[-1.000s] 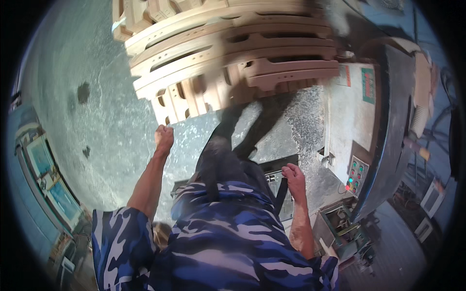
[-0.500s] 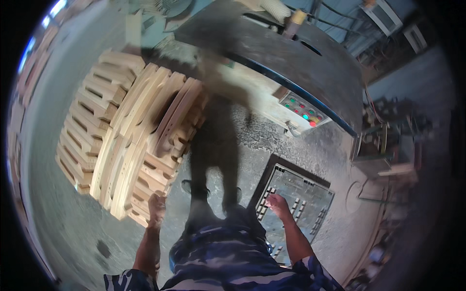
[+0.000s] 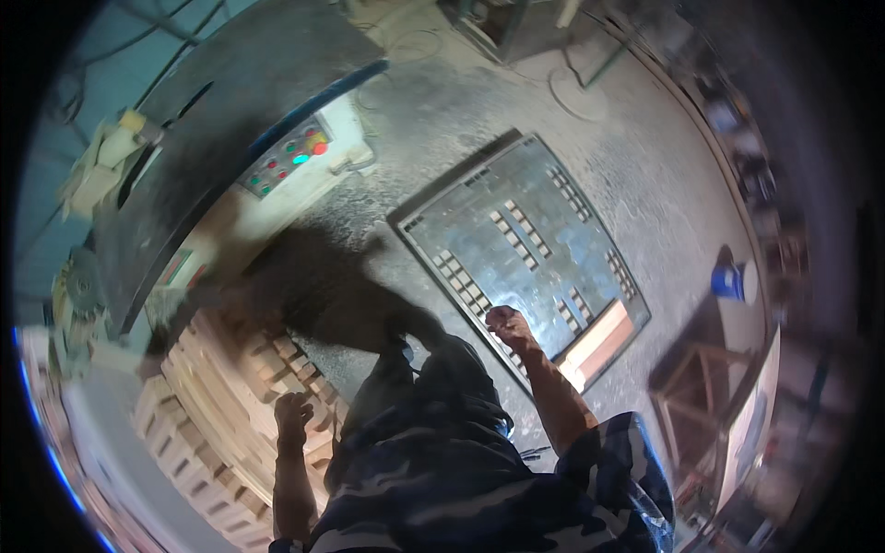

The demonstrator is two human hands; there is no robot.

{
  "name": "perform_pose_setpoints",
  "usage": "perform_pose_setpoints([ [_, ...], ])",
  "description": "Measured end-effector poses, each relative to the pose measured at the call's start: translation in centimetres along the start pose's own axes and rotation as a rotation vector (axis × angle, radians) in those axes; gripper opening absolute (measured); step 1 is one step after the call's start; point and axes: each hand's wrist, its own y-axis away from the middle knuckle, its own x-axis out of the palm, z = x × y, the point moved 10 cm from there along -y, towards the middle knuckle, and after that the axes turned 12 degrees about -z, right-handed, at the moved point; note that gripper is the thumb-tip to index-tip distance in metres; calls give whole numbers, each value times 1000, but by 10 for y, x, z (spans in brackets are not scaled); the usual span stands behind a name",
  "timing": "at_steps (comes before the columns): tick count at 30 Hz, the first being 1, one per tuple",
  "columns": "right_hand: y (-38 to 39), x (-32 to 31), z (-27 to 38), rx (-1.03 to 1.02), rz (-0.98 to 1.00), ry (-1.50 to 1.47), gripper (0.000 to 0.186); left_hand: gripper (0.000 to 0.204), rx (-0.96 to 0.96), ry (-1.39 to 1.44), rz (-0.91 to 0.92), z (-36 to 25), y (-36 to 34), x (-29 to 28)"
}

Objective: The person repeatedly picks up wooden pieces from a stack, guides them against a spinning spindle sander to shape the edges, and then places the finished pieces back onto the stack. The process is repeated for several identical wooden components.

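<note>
My left hand [image 3: 293, 408] hangs with curled fingers over the near edge of a stack of pale wooden pieces [image 3: 207, 387]. Its pieces are shaped, some with slots. My right hand [image 3: 507, 324] is closed too, held above the edge of a flat grey pallet [image 3: 479, 221] with rows of small square openings. On the pallet's near right corner lies a flat wooden board [image 3: 599, 343]. Nothing shows in either hand, and neither appears to touch anything.
A machine with a dark tabletop [image 3: 230, 83] stands at the far left; its control panel [image 3: 286, 158] has coloured buttons. A wooden frame [image 3: 705, 396] stands at right, with a blue-and-white bucket [image 3: 733, 281] behind it. My shadow covers the concrete floor [image 3: 636, 166] by the machine.
My view has turned right: the machine and wood stack have shifted left, and the pallet is now central. The board on the pallet, the bucket and the wooden frame have come into view.
</note>
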Motion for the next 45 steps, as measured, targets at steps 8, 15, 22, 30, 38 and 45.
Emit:
perform_pose_setpoints([
  [8, 181, -58, -63, 336, -396, 1, 16, 25, 245, -356, 462, -78, -74, 149],
  [15, 330, -37, -140, 467, -620, -84, 26, 26, 277, -352, 487, -111, -42, 261],
  [22, 402, -53, -215, 743, -731, -333, 38, 30, 471, -678, 458, -39, 19, 290],
  [30, 377, -126, -355, 525, -766, -330, 59, 34, 703, -968, 661, 59, 166, 329],
  [38, 303, -204, -399, 706, -723, -35, 41, 39, 345, -1359, 746, 200, 186, 381],
  [45, 220, -190, -533, 764, -542, 159, 34, 34, 80, -1354, 1020, 313, 117, 351],
])
